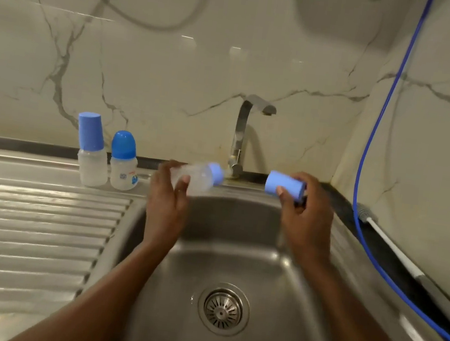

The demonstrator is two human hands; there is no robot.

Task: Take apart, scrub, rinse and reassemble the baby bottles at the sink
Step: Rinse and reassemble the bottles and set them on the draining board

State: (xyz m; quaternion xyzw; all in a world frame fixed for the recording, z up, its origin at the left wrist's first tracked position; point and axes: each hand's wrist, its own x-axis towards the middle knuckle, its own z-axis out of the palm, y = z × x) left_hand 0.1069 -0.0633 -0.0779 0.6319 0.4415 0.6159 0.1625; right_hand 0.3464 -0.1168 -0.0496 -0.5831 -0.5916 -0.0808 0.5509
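Two capped clear plastic baby bottles [93,151] stand on the steel surface [28,217]. Over the steel sink [202,255], your left hand [167,200] grips a clear blue-collared bottle [197,178] sideways. Its neck points right at the pale blue cylindrical cap [284,185] pinched in your right hand [304,219], just apart.

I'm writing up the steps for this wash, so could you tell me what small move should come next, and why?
Probably set the blue cap down in the sink, freeing the right hand. The cap is already off, but the blue collar is still on the bottle gripped by the left hand, and unscrewing it likely needs both hands.
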